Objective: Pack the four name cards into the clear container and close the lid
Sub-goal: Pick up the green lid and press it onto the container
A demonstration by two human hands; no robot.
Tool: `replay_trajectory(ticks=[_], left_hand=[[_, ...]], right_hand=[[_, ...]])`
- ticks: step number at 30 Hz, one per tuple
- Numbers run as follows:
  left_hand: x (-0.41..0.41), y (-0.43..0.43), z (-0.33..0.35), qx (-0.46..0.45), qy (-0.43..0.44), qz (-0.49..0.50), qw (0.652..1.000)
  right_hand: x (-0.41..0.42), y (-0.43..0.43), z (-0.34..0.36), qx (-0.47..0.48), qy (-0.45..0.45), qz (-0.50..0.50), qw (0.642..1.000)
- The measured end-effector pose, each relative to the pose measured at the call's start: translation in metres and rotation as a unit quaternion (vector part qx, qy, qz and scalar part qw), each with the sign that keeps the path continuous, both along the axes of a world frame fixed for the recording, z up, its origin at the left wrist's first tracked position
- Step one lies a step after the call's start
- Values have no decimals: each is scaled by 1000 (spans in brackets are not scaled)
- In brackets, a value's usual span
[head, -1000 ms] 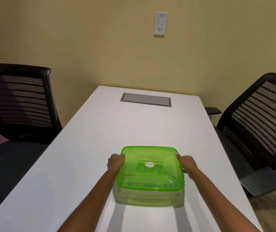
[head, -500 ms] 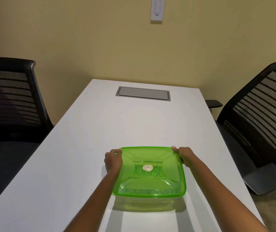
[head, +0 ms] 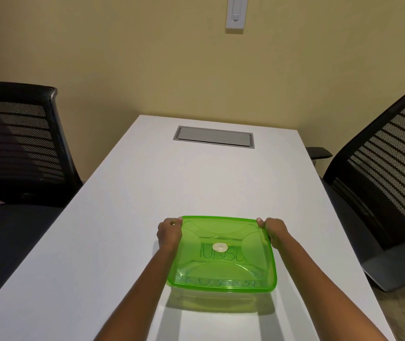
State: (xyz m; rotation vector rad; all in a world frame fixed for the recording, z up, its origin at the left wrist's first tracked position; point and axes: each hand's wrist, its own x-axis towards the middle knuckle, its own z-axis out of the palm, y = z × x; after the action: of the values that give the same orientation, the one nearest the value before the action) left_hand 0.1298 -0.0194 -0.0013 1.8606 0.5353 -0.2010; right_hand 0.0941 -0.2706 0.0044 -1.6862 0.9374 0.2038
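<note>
A translucent green lid [head: 223, 264] lies on top of the clear container [head: 211, 300] near the front of the white table [head: 172, 193]. Dark lettering of name cards [head: 222, 254] shows faintly through the lid. My left hand [head: 169, 233] grips the lid's far left corner. At the far right corner sits my right hand [head: 274, 231], fingers curled over the lid's edge. A small white round spot [head: 219, 247] marks the lid's centre.
A grey cable hatch [head: 213, 140] is set into the table's far end. Black mesh office chairs stand at the left [head: 17, 148] and right [head: 383, 173]. A white wall switch [head: 236, 13] hangs above.
Both hands slid from the lid's side edges toward its far corners. The view tilted down a little, and the lid sits flatter on the container.
</note>
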Motion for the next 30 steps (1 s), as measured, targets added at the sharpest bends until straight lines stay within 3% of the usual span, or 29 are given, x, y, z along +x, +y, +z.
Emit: replay_trajectory(ticks=[6, 10, 13, 17, 20, 24, 26, 28, 30], left_hand=[[-5, -1, 4, 46, -8, -20, 999], [-16, -4, 10, 173, -48, -68, 981], [-26, -4, 9, 292, -83, -145, 942], [-38, -4, 9, 412, -106, -234, 874], [-49, -6, 12, 453, -120, -281, 838], [-66, -12, 21, 456, -122, -311, 825], [-76, -16, 23, 458, -122, -318, 821], [-86, -18, 23, 454, -127, -322, 821], [-95, -20, 20, 446, -124, -331, 822]], right_hand=[[-1, 4, 2, -103, 3, 3, 995], [-15, 22, 11, -214, -26, 54, 975], [-30, 36, 14, -271, -64, 55, 959], [-46, 50, 18, -396, -89, 144, 903], [-55, 63, 18, -463, -82, 213, 857], [-68, 85, 19, -504, -57, 270, 818], [-79, 95, 24, -527, -94, 252, 806], [-92, 104, 26, -588, -103, 245, 764], [-104, 110, 25, -602, -112, 237, 755]])
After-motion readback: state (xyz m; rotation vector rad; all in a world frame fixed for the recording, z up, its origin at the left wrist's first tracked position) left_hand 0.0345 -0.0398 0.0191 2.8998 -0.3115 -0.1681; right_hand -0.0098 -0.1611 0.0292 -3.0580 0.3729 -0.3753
